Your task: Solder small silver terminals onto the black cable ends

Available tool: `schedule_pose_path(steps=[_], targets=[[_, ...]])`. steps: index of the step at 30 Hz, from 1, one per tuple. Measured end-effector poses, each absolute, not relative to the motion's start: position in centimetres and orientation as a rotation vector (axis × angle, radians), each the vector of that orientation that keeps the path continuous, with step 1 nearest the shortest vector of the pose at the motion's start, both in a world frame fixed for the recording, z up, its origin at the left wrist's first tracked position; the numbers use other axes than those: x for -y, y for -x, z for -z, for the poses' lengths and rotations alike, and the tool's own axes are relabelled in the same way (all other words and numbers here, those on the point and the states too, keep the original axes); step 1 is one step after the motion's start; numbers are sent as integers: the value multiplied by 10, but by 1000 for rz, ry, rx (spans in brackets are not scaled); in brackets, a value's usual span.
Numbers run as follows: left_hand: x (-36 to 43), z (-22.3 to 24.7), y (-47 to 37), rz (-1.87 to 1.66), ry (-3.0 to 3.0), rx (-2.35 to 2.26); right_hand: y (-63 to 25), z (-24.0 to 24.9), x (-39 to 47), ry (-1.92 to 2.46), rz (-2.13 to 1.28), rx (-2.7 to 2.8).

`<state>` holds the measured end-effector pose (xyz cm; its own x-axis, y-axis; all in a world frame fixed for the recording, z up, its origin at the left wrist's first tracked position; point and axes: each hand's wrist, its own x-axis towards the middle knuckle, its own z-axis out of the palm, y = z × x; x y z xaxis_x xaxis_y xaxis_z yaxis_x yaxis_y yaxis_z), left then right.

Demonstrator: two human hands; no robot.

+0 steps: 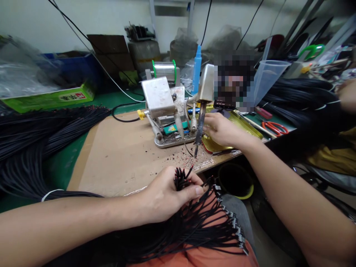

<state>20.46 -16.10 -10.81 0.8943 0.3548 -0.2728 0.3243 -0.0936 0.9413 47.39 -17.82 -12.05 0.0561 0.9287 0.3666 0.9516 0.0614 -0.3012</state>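
My left hand [169,196] is closed round a bundle of thin black cables [191,226]. Their red-tipped ends stick up above the fist, one standing out beyond the others. The cables hang over my lap, with small metal-like connectors [235,226] along their far ends. My right hand [221,129] is beside the dark shaft of an upright tool that looks like a soldering iron [199,128], over a yellow tray [250,128]. Its fingers are curled, partly hidden behind that shaft; what they hold, if anything, is not visible. The iron's tip points down at the cardboard.
A metal stand [160,98] and a solder wire spool [164,68] are behind the cardboard sheet [111,155]. Black cable bundles [50,137] lie at left. A blue bottle [197,70], red-handled pliers [275,128] and a bin [236,181] are nearby. Another person's hand [347,94] shows at right.
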Motion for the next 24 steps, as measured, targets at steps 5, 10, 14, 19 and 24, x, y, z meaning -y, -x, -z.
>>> schedule_pose_path(steps=[5,10,14,19,24], targets=[[162,105,-203,-10,-1683,-568,-472,122,173,1827,-73,1997],[163,105,-204,-11,-1691,-607,-463,115,188,1866,-109,1996],[163,107,-204,-17,-1710,-557,-460,110,199,1904,-133,1959],[162,107,-205,3,-1683,-582,-464,111,211,1934,-146,1948],[162,107,-205,-3,-1693,-555,-471,115,222,1939,-144,1960]])
